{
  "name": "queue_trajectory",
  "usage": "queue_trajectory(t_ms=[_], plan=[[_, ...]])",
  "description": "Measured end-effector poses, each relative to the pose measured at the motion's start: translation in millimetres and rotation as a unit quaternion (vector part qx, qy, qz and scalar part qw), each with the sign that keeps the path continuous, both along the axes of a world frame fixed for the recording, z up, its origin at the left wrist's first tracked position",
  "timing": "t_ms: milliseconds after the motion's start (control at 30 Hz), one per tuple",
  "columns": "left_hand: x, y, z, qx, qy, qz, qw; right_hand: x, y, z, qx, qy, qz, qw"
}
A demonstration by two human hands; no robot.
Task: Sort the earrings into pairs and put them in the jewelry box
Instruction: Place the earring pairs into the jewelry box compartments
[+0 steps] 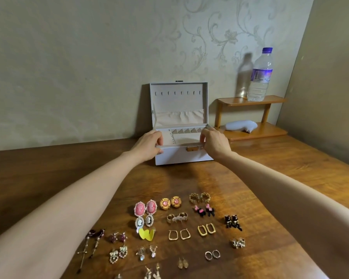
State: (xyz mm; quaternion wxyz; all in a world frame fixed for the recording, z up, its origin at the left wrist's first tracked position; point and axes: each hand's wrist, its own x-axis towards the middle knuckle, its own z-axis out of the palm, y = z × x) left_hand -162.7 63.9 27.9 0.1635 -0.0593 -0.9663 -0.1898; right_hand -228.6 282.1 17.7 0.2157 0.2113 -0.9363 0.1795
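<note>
While my left hand (149, 143) and right hand (215, 142) each curl over a front corner of the open jewelry box (181, 157), gripping its rim, the earrings (145, 207) lie paired on the table (69, 168) nearer me, well apart from it. If I drag the box forward carelessly, I judge it could plough into the nearest pairs and scatter them, or the lid could drop shut.
</note>
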Motion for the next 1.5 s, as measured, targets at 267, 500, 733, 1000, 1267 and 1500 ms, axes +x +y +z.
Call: queue_trajectory(t_ms=[267,500,733,1000,1267,1500], plan=[[31,-13,11,0.011,0.000,-0.013,1.000,28,-1,13,0.003,-0.009,0.034,0.999],[94,-22,15,0.000,0.004,-0.012,1.000,79,-1,17,-0.010,0.000,0.087,0.996],[139,-23,6,-0.013,-0.009,0.001,1.000,118,-2,8,-0.003,-0.009,0.122,0.992],[156,-18,-8,-0.050,0.033,0.022,0.998,140,-2,0,0.017,0.050,0.155,0.986],[177,6,-12,-0.215,-0.018,0.018,0.976,177,-45,-9,0.100,0.031,0.261,0.960],[175,6,-24,-0.226,-0.044,0.021,0.973,181,-64,-22,0.159,0.022,0.255,0.953]])
